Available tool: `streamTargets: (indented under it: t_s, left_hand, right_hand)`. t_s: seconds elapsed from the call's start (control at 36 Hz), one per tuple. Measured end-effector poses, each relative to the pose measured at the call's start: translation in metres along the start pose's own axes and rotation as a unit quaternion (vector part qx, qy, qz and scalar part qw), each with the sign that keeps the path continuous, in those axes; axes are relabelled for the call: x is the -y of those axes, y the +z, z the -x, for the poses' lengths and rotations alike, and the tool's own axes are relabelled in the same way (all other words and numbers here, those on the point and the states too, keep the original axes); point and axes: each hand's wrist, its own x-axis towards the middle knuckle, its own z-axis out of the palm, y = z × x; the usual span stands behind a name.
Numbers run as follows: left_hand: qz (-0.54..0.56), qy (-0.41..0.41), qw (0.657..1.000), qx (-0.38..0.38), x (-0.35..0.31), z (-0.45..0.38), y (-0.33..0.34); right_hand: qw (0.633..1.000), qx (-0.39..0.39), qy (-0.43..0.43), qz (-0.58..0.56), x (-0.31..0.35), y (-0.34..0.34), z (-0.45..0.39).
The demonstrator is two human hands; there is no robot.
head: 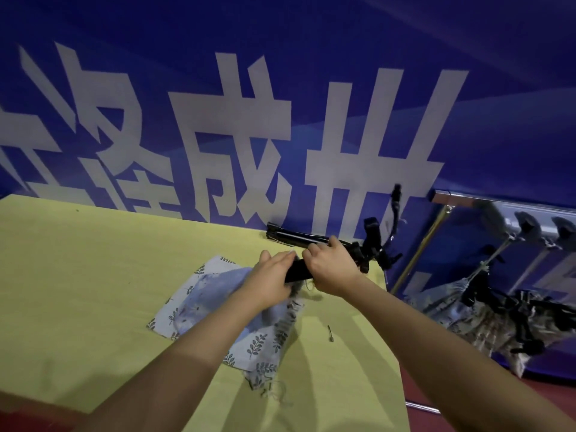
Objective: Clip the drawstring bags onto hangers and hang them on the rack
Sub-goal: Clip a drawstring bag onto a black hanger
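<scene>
I count one drawstring bag (199, 302) lying flat on the yellow surface (78, 275) at centre frame, leaf-printed. My left hand (272, 279) and right hand (332, 265) both grip one black clip hanger (297, 271) over the bag's upper right edge. A second black hanger (293, 236) lies behind them. At right, the rack (448, 198) carries several clipped bags (461, 313), too blurred to count.

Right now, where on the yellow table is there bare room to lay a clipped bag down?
The widest bare patch is the left half of the yellow table, between the blue banner wall and the leaf-print bags. A narrower strip lies at the near right edge. The far right corner is crowded: both hands work a black hanger there.
</scene>
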Motion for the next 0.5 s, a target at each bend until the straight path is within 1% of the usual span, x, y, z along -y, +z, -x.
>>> streamTargets:
  t_s: [0.08,0.17,0.25,0.33,0.39,0.44,0.47,0.5]
  left_hand:
    - [-0.042,-0.029,0.997,-0.061,-0.005,-0.001,0.001]
    - [-0.088,-0.033,0.991,-0.091,-0.005,-0.003,0.002]
    - [-0.102,-0.036,0.987,-0.119,-0.001,-0.004,0.0]
    - [-0.112,-0.035,0.985,-0.124,0.004,-0.005,-0.004]
    - [-0.096,-0.04,0.985,-0.135,0.01,-0.006,-0.007]
    - [-0.063,-0.053,0.984,-0.157,0.015,-0.006,-0.011]
    - [-0.044,-0.059,0.982,-0.171,0.017,-0.006,-0.013]
    - [-0.025,-0.065,0.981,-0.182,0.019,-0.005,-0.016]
  right_hand:
    - [0.998,-0.043,-0.021,0.035,0.0,-0.008,-0.005]
    - [0.991,-0.124,-0.016,0.055,-0.004,-0.007,-0.007]
    - [0.974,-0.225,-0.015,0.025,-0.006,-0.001,-0.008]
    - [0.958,-0.285,-0.031,0.005,-0.005,0.003,-0.002]
    - [0.945,-0.326,-0.032,-0.012,-0.003,0.008,0.005]
    - [0.942,-0.334,-0.011,-0.038,0.0,0.015,0.009]
    - [0.947,-0.316,0.003,-0.055,0.002,0.018,0.01]
    - [0.956,-0.282,0.02,-0.083,0.005,0.02,0.01]
